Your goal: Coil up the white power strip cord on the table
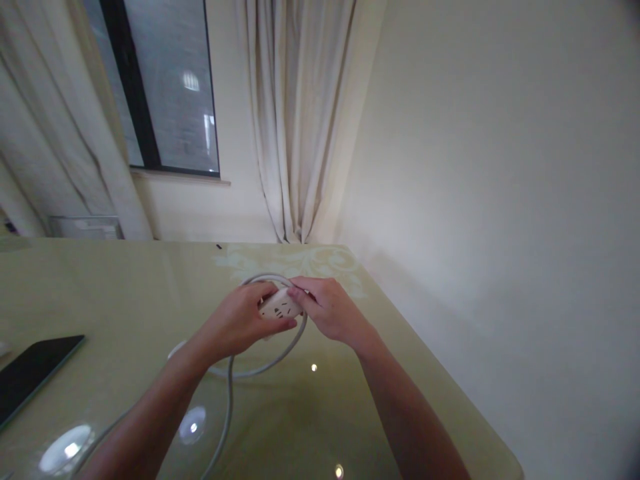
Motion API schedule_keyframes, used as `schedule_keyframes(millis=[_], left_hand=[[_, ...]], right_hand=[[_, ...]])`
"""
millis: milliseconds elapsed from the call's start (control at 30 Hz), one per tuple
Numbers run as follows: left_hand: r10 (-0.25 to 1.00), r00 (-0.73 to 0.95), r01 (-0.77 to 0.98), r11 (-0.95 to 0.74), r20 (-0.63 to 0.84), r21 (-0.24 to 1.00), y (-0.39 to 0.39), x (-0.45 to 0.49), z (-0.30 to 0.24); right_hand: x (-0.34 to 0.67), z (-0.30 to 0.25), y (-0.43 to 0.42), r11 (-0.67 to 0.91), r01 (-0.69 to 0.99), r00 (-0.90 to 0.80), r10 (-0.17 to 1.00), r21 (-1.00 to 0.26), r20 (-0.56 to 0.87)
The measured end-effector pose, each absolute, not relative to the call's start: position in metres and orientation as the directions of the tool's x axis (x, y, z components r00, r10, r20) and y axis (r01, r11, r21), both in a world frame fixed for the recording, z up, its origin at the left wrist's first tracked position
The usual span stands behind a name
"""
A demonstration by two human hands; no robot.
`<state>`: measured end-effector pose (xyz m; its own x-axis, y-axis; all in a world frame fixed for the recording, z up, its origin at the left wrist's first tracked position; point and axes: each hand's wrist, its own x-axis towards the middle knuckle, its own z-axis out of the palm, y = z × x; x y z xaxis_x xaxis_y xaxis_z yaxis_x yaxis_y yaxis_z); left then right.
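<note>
A small white power strip point(281, 305) with dark socket slots is held above the table in front of me. My left hand point(245, 317) is closed round its left end, thumb along the near edge. At the right end, my right hand point(323, 307) is closed with its thumb over the strip's corner, pinching the grey-white cable point(273, 366) there. The cable arches over the strip, loops below it and trails toward the near edge of the table. Some of my fingertips are hidden behind the strip.
A glossy pale-green table point(400, 373) reflects several lights. To the left lies a dark tablet-like device point(37, 370). A tiny dark object point(219, 247) rests by the far edge. A wall point(500, 200) borders the table's right side; a curtain point(300, 120) hangs behind.
</note>
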<state>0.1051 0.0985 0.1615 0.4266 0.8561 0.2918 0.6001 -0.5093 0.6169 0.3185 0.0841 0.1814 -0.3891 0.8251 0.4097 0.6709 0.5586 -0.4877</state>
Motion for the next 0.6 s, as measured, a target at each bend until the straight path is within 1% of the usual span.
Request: schedule_keyframes(millis=[33, 100, 133, 167, 200, 233, 267, 367, 433, 500, 533, 600], left_hand=[[0.847, 0.450, 0.568, -0.516, 0.283, 0.641, 0.100, 0.100, 0.162], [0.839, 0.470, 0.505, -0.510, 0.274, 0.696, 0.102, 0.090, 0.165], [0.845, 0.459, 0.478, -0.496, 0.276, 0.725, 0.104, 0.086, 0.166], [0.856, 0.431, 0.453, -0.479, 0.285, 0.752, 0.104, 0.083, 0.167], [0.869, 0.394, 0.429, -0.462, 0.299, 0.776, 0.105, 0.082, 0.168], [0.878, 0.363, 0.402, -0.450, 0.312, 0.798, 0.104, 0.082, 0.170], [0.881, 0.347, 0.376, -0.446, 0.323, 0.813, 0.103, 0.084, 0.171], [0.852, 0.403, 0.353, -0.481, 0.334, 0.803, 0.099, 0.091, 0.174], [0.835, 0.442, 0.369, -0.502, 0.328, 0.782, 0.096, 0.091, 0.176], [0.856, 0.398, 0.363, -0.477, 0.330, 0.801, 0.096, 0.087, 0.176], [0.880, 0.329, 0.338, -0.448, 0.342, 0.828, 0.097, 0.083, 0.176], [0.917, 0.101, 0.248, -0.399, 0.386, 0.883, 0.101, 0.073, 0.176]], right_hand=[[0.323, 0.179, 0.090, 0.522, 0.673, -0.328, 0.845, -0.524, 0.421], [0.334, 0.174, 0.103, 0.426, 0.628, -0.148, 0.887, -0.651, 0.437], [0.339, 0.171, 0.108, 0.384, 0.575, -0.062, 0.901, -0.723, 0.430], [0.342, 0.170, 0.113, 0.361, 0.507, -0.010, 0.911, -0.783, 0.413], [0.344, 0.168, 0.115, 0.355, 0.435, -0.010, 0.921, -0.828, 0.390], [0.342, 0.168, 0.116, 0.357, 0.363, -0.063, 0.931, -0.861, 0.359], [0.339, 0.168, 0.115, 0.361, 0.306, -0.155, 0.932, -0.881, 0.328], [0.325, 0.169, 0.106, 0.377, 0.192, -0.448, 0.855, -0.906, 0.261], [0.320, 0.168, 0.103, 0.379, 0.142, -0.545, 0.801, -0.915, 0.247], [0.322, 0.164, 0.106, 0.368, 0.138, -0.553, 0.799, -0.920, 0.236], [0.325, 0.161, 0.110, 0.362, 0.158, -0.521, 0.821, -0.919, 0.234], [0.331, 0.154, 0.119, 0.353, 0.195, -0.384, 0.886, -0.915, 0.260]])
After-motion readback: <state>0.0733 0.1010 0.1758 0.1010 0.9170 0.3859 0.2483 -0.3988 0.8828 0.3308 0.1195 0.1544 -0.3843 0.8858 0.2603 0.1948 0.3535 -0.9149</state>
